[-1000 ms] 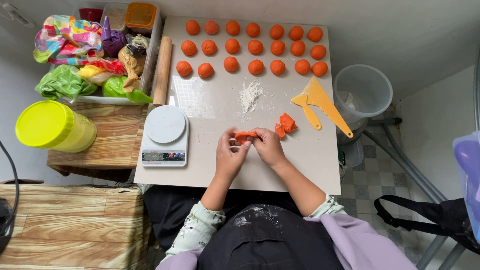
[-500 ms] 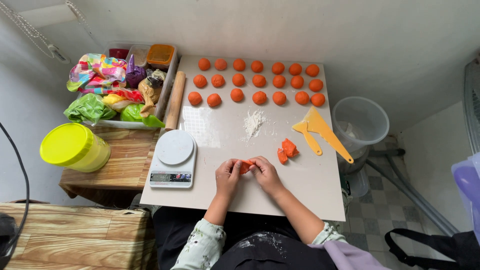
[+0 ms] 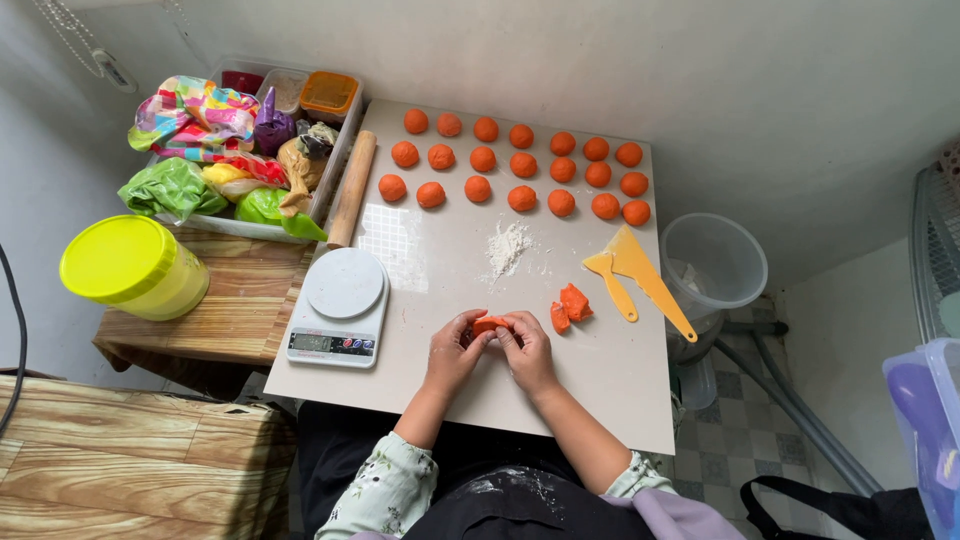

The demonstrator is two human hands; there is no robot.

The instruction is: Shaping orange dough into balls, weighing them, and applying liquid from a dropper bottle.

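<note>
While both hands meet at the near middle of the pale counter (image 3: pixel 600 400), the head view shows the left hand (image 3: pixel 455 352) and the right hand (image 3: pixel 526 352) pinching one piece of orange dough (image 3: pixel 491 324) between their fingertips, just above the counter top. Just to the right of it lie two small orange dough scraps (image 3: pixel 567 306), touching each other, and farther right two yellow plastic scrapers (image 3: pixel 632 270) overlap near the counter's right edge. A small heap of white flour (image 3: pixel 507 245) sits in the middle, and beyond it three rows of orange dough balls (image 3: pixel 520 168) line the far part of the counter. To the left of the hands stands a white kitchen scale (image 3: pixel 340 305), with a wooden rolling pin (image 3: pixel 352 188) lying along the far left edge. Off the counter on the left are a tray of coloured dough bags (image 3: pixel 230 160) and a yellow lidded tub (image 3: pixel 135 265) on a wooden bench. A clear plastic bucket (image 3: pixel 712 262) stands to the right of the counter.
</note>
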